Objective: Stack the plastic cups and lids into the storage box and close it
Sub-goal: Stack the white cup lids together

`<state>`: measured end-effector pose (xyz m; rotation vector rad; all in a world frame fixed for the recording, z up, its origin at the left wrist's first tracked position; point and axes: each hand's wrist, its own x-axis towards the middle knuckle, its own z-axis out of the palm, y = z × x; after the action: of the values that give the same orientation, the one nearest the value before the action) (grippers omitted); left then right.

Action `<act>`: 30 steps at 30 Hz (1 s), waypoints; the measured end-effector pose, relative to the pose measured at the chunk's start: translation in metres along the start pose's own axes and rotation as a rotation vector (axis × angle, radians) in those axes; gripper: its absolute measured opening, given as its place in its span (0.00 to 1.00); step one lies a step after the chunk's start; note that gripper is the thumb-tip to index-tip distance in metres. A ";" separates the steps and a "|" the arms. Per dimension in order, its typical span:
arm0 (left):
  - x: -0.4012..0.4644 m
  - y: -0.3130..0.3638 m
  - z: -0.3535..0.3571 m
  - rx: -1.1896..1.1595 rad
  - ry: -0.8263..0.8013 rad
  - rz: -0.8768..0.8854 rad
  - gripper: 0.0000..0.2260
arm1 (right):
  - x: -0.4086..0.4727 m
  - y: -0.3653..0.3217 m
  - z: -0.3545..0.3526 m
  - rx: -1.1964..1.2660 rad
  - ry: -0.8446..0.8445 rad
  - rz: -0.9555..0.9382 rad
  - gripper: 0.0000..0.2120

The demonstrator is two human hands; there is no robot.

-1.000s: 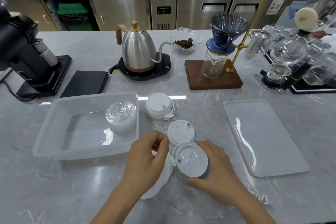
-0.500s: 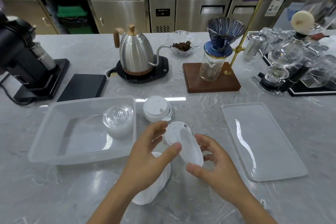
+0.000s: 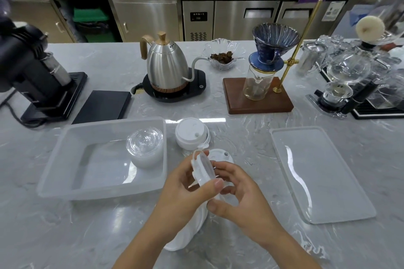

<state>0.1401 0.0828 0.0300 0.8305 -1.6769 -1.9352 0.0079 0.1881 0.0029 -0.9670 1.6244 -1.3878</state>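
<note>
Centre frame, left hand (image 3: 183,192) and right hand (image 3: 242,199) both pinch a round white plastic lid (image 3: 202,170) edge-on above the grey marble counter (image 3: 240,137).

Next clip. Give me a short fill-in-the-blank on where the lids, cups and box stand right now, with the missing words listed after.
1. The lid in both hands is turned on ____.
2. The clear cup stack stands inside the ____.
3. The box lid lies flat to the ____ of the hands.
4. The storage box is ____, with no cover on it.

Missing words: edge; storage box; right; open
</note>
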 end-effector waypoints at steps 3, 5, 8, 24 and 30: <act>0.001 0.001 -0.002 -0.009 0.038 0.029 0.21 | 0.005 0.001 0.000 0.002 -0.063 0.016 0.37; 0.003 0.001 -0.005 -0.028 0.096 0.040 0.20 | 0.010 0.004 -0.006 -0.008 -0.087 0.044 0.43; 0.004 0.002 -0.014 -0.069 0.181 0.037 0.22 | 0.022 0.016 -0.023 -0.136 0.007 0.050 0.40; 0.007 0.003 -0.022 0.049 0.134 0.035 0.40 | 0.044 0.018 -0.037 -0.480 0.052 0.000 0.47; 0.008 0.003 -0.016 0.024 -0.024 0.031 0.36 | 0.016 -0.032 -0.041 -0.515 0.004 -0.179 0.45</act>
<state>0.1451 0.0649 0.0305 0.7880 -1.7203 -1.9149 -0.0337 0.1863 0.0381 -1.4324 1.9859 -1.0969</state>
